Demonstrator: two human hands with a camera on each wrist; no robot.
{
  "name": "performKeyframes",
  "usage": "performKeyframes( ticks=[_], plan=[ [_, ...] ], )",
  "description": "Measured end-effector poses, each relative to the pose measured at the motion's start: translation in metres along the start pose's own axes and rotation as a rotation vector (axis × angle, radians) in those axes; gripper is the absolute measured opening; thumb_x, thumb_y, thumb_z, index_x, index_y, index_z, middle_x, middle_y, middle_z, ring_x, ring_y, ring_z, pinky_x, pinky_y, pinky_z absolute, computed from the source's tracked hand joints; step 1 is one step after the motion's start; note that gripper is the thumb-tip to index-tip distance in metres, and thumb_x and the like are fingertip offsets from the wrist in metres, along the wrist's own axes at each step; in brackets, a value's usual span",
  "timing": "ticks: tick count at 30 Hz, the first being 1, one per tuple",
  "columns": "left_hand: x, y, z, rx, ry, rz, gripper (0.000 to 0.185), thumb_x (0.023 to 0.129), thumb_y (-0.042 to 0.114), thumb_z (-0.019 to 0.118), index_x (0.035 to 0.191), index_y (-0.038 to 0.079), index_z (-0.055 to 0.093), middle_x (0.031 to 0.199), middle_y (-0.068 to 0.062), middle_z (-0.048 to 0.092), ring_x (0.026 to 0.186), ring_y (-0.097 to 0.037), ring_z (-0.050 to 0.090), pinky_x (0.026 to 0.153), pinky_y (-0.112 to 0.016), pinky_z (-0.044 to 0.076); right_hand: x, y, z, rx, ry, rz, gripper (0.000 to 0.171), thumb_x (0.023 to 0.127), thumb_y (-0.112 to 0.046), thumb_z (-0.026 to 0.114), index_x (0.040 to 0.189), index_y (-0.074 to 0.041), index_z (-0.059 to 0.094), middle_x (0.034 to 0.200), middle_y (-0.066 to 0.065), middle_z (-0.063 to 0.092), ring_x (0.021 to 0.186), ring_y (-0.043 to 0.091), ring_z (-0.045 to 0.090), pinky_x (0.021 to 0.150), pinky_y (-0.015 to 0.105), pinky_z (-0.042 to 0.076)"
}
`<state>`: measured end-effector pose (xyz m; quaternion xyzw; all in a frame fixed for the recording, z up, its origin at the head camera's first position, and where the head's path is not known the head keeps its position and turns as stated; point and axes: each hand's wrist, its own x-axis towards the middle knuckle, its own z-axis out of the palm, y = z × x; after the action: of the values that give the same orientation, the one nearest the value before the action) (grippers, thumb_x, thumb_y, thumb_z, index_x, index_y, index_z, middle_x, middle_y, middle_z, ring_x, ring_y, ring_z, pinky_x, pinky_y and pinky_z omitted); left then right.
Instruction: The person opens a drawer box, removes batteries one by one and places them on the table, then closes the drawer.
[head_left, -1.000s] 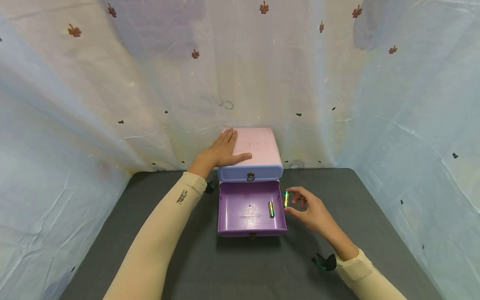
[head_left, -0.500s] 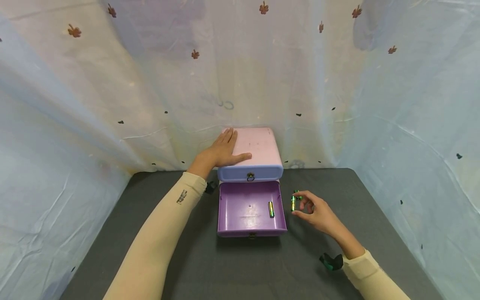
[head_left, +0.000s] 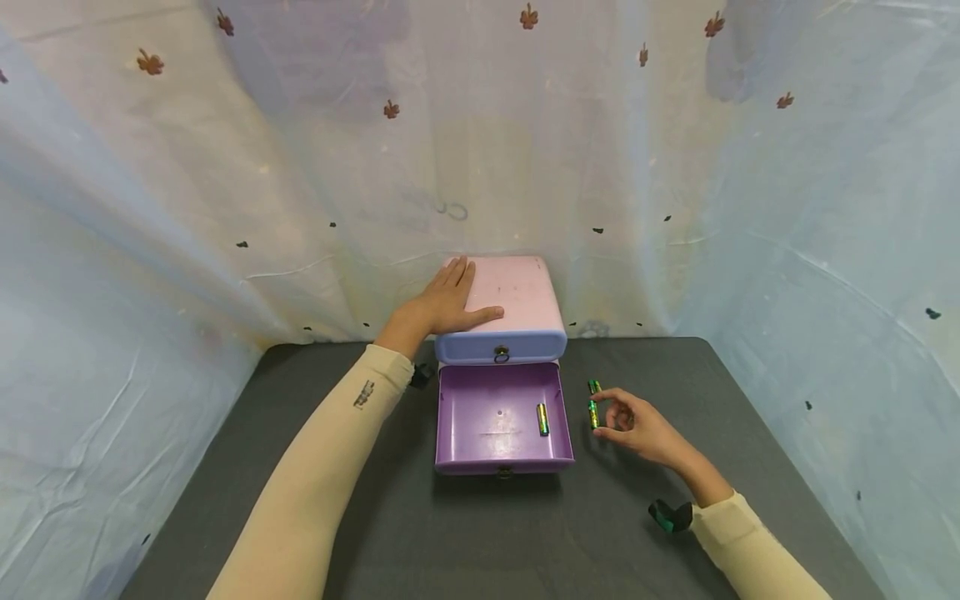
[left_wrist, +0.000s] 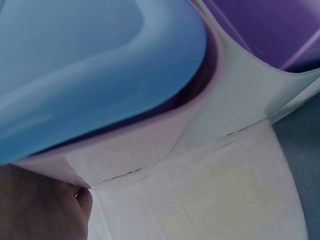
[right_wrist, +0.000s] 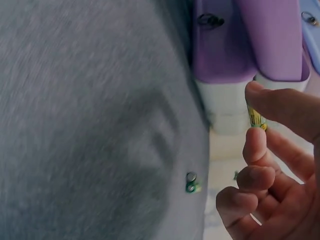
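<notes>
A small chest with a pink top (head_left: pixel 517 292) and a blue upper drawer front (head_left: pixel 501 346) stands at the back of the dark table. Its purple lower drawer (head_left: pixel 480 421) is pulled open, and a green-gold battery (head_left: pixel 542 418) lies inside near the right wall. My left hand (head_left: pixel 450 298) rests flat on the pink top. To the right of the drawer, my right hand (head_left: pixel 602 417) pinches a second battery (head_left: pixel 593 414) between thumb and forefinger, just above the table. The right wrist view shows this pinched battery (right_wrist: pixel 256 119) and the drawer's front (right_wrist: pixel 225 55). A third battery (head_left: pixel 594 386) lies on the table behind it.
The dark grey table (head_left: pixel 420 533) is walled on three sides by pale cloth (head_left: pixel 225 208) with small leaf prints. In the left wrist view, the blue drawer front (left_wrist: pixel 90 65) fills the frame and my palm (left_wrist: pixel 35 210) shows at the bottom left.
My right hand has carried the pinched battery to the right and slightly nearer, away from the drawer's edge and beside the battery on the table. The left hand has not moved.
</notes>
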<state>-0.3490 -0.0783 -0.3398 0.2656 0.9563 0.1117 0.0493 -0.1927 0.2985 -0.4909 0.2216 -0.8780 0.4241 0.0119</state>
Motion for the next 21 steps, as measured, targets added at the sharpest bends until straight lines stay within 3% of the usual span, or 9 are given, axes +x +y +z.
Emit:
performKeyframes(
  ticks=[8, 21],
  plan=[
    [-0.003, 0.003, -0.002, 0.012, 0.004, 0.001, 0.115, 0.102, 0.076, 0.044, 0.17, -0.001, -0.006, 0.178, -0.022, -0.013, 0.165, -0.034, -0.014, 0.134, -0.039, -0.008, 0.003, 0.019, -0.002, 0.029, -0.037, -0.012, 0.051, 0.094, -0.008, 0.084, 0.139, 0.001, 0.062, 0.084, 0.003, 0.063, 0.063, 0.009, 0.048, 0.059, 0.026, 0.044],
    [-0.005, 0.005, -0.002, 0.015, 0.035, 0.014, 0.115, 0.102, 0.076, 0.045, 0.17, -0.003, -0.002, 0.178, -0.024, -0.009, 0.166, -0.036, -0.009, 0.134, -0.042, -0.005, 0.008, 0.043, -0.006, 0.043, -0.101, 0.075, 0.051, 0.096, -0.005, 0.081, 0.14, 0.005, 0.06, 0.082, 0.005, 0.062, 0.061, 0.008, 0.047, 0.058, 0.024, 0.044]
  ],
)
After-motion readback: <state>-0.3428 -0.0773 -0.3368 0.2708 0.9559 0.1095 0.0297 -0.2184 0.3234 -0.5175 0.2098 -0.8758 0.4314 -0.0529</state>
